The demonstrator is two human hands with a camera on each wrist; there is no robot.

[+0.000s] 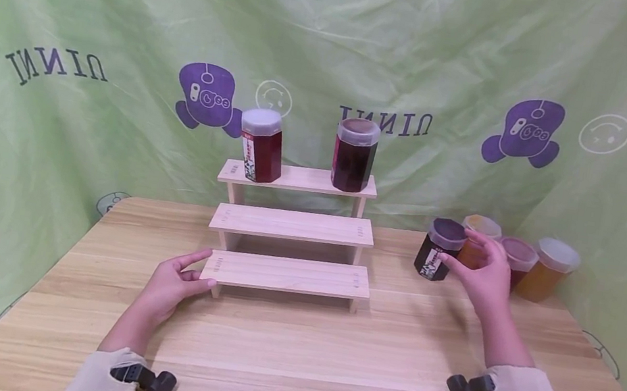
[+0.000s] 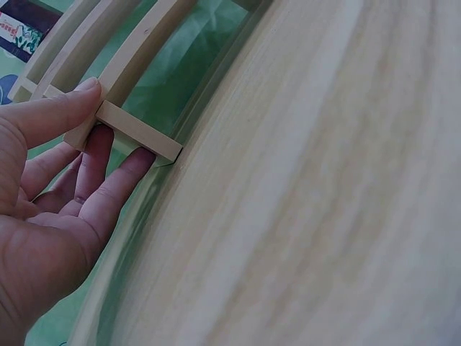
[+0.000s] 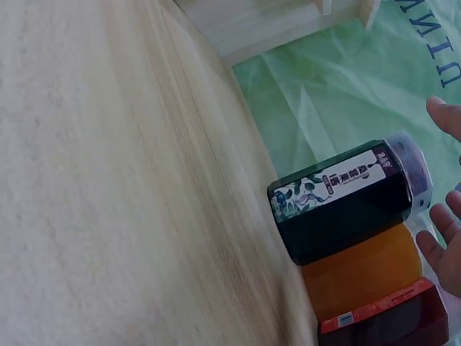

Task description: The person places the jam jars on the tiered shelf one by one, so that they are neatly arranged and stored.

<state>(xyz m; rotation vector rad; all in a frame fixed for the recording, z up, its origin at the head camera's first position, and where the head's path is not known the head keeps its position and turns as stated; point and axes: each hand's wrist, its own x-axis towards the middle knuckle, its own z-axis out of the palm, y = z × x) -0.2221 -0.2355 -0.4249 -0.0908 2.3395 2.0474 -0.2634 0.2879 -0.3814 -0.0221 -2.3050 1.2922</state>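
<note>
My left hand grips the left end of the lowest step of a three-step wooden display stand. In the left wrist view, the thumb lies along the step's edge and the fingers curl under it beside the leg. My right hand is at a dark jar with a translucent lid, fingers spread around the lid's level. In the right wrist view, a gap shows between the thumb and fingers and this jar's lid. The jar stands upright on the table, its white label showing.
On the top step stand a red jar at left and a dark red jar at right. Behind the right hand are an amber jar, a reddish jar and another amber jar. A green printed curtain hangs behind the table.
</note>
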